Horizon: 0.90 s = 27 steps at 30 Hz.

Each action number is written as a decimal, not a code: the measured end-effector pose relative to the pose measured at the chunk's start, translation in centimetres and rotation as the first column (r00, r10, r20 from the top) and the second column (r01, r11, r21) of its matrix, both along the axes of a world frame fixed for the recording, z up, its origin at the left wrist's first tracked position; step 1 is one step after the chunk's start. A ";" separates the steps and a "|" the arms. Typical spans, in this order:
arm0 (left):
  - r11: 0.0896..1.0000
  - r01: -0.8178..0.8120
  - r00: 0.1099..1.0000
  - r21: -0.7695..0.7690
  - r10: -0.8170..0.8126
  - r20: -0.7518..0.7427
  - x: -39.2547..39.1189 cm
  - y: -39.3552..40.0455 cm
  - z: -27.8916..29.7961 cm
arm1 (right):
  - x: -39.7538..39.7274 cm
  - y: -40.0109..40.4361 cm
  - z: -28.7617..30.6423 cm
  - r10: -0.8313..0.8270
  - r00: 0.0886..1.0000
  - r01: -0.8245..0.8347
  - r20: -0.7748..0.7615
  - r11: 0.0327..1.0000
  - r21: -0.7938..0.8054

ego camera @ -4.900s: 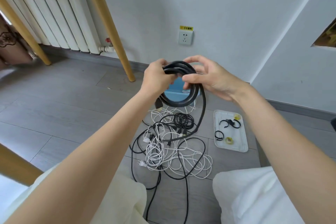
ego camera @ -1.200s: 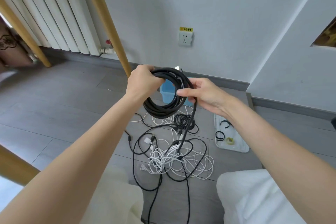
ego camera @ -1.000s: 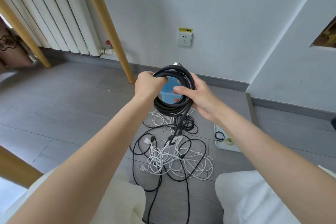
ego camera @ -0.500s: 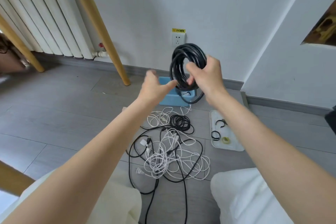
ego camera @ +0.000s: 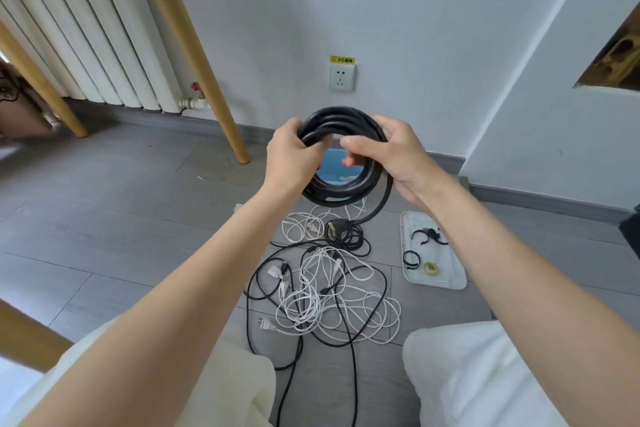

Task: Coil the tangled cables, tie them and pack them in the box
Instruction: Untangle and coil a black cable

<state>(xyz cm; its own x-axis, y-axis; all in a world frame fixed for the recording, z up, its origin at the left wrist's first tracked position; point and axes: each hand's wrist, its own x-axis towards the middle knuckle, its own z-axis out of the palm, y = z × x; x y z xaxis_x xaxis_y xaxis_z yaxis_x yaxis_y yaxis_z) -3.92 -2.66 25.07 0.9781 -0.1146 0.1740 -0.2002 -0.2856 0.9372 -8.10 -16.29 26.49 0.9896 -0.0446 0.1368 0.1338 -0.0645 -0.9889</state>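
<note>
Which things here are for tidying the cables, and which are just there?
For the job: black coil held in left hand and right hand; tangled cables; blue box; tray of ties.

Just there: radiator, wall socket, wooden legs.

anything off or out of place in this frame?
Only the expected mess: black and white cables lie tangled on the floor. The black coil, held by the left hand and right hand, has a loose tail hanging down, untied. Nothing looks damaged.
</note>
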 end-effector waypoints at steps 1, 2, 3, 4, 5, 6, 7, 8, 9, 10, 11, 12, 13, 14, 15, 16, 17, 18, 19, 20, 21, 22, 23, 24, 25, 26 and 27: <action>0.991 -0.042 0.994 -0.125 0.029 -0.110 0.0 -0.2 0.0 | 0.0 0.2 -0.1 -0.027 1.000 0.027 -0.001 0.998 0.061; 0.968 -0.102 0.972 -0.228 0.048 -0.229 0.0 -0.5 0.0 | 0.1 0.5 -0.3 -0.063 0.998 0.063 -0.002 0.993 0.101; 0.938 -0.164 0.936 -0.305 0.051 -0.347 -0.1 -0.8 -0.1 | 0.1 0.9 -0.6 -0.110 0.994 0.110 -0.006 0.986 0.129; 0.902 -0.229 0.889 -0.365 0.041 -0.456 -0.2 -1.1 -0.2 | 0.0 1.4 -0.8 -0.171 0.985 0.171 -0.013 0.974 0.146; 0.863 -0.291 0.839 -0.414 0.021 -0.544 -0.3 -1.5 -0.5 | 0.0 1.9 -1.1 -0.234 0.972 0.234 -0.023 0.959 0.158; 0.821 -0.344 0.797 -0.456 -0.002 -0.604 -0.3 -1.8 -0.8 | 0.1 2.3 -1.3 -0.290 0.957 0.291 -0.033 0.942 0.167; 0.785 -0.379 0.770 -0.490 -0.026 -0.638 -0.3 -2.1 -1.1 | 0.2 2.7 -1.5 -0.333 0.942 0.336 -0.046 0.925 0.176; 0.760 -0.399 0.754 -0.513 -0.046 -0.655 -0.1 -2.3 -1.3 | 0.3 2.8 -1.7 -0.361 0.930 0.367 -0.063 0.910 0.193; 0.746 -0.411 0.745 -0.525 -0.058 -0.665 0.0 -2.5 -1.5 | 0.4 2.8 -1.8 -0.370 0.925 0.379 -0.079 0.900 0.216; 0.740 -0.419 0.737 -0.525 -0.060 -0.673 0.0 -2.6 -1.5 | 0.5 2.6 -1.8 -0.370 0.925 0.381 -0.092 0.897 0.222; 0.740 -0.431 0.735 -0.517 -0.046 -0.677 0.0 -2.6 -1.4 | 0.6 2.5 -1.9 -0.370 0.924 0.383 -0.100 0.900 0.207; 0.736 -0.448 0.738 -0.507 -0.016 -0.675 0.1 -2.7 -1.1 | 0.6 2.5 -1.9 -0.377 0.920 0.390 -0.105 0.906 0.164; 0.727 -0.471 0.743 -0.499 0.021 -0.669 0.1 -2.7 -0.9 | 0.7 2.6 -2.1 -0.391 0.914 0.402 -0.111 0.909 0.110; 0.715 -0.494 0.746 -0.495 0.056 -0.664 0.1 -2.7 -0.8 | 0.6 2.8 -2.3 -0.407 0.905 0.417 -0.123 0.906 0.072; 0.699 -0.513 0.749 -0.499 0.079 -0.658 0.1 -2.8 -0.7 | 0.6 3.1 -2.6 -0.416 0.894 0.430 -0.165 0.900 0.066; 0.681 -0.528 0.751 -0.506 0.096 -0.654 0.0 -2.9 -0.8 | 0.7 3.3 -2.8 -0.403 0.884 0.433 -0.235 0.897 0.091; 0.665 -0.540 0.753 -0.516 0.108 -0.649 -0.1 -3.1 -0.9 | 0.8 3.5 -2.9 -0.367 0.870 0.426 -0.329 0.896 0.126; 0.655 -0.545 0.757 -0.523 0.116 -0.643 -0.3 -3.2 -1.0 | 1.0 3.5 -2.9 -0.316 0.851 0.417 -0.420 0.892 0.175; 0.654 -0.544 0.761 -0.526 0.120 -0.637 -0.4 -3.3 -1.1 | 1.1 3.5 -2.9 -0.251 0.835 0.408 -0.490 0.880 0.245; 0.655 -0.538 0.766 -0.531 0.118 -0.632 -0.6 -3.5 -1.2 | 1.2 3.3 -3.0 -0.187 0.826 0.399 -0.532 0.860 0.317; 0.653 -0.532 0.770 -0.538 0.109 -0.629 -0.8 -3.6 -1.2 | 1.3 3.0 -3.2 -0.139 0.825 0.391 -0.547 0.840 0.376; 0.648 -0.531 0.768 -0.547 0.095 -0.633 -0.9 -3.7 -1.3 | 1.3 2.8 -3.4 -0.100 0.833 0.375 -0.543 0.825 0.424; 0.635 -0.535 0.762 -0.557 0.078 -0.643 -1.0 -3.8 -1.3 | 1.4 2.7 -3.5 -0.068 0.845 0.355 -0.530 0.813 0.462; 0.616 -0.536 0.759 -0.577 0.054 -0.648 -1.1 -3.9 -1.2 | 1.2 2.6 -3.6 -0.044 0.857 0.342 -0.514 0.795 0.502; 0.597 -0.533 0.762 -0.600 0.030 -0.647 -1.2 -4.0 -1.2 | 1.1 2.7 -3.7 -0.045 0.860 0.356 -0.509 0.768 0.533; 0.590 -0.522 0.768 -0.615 0.012 -0.640 -1.3 -4.1 -1.1 | 0.9 2.8 -3.8 -0.061 0.857 0.384 -0.512 0.737 0.556; 0.598 -0.514 0.770 -0.615 0.006 -0.638 -1.4 -4.2 -1.2 | 0.7 2.9 -3.8 -0.077 0.844 0.419 -0.530 0.711 0.564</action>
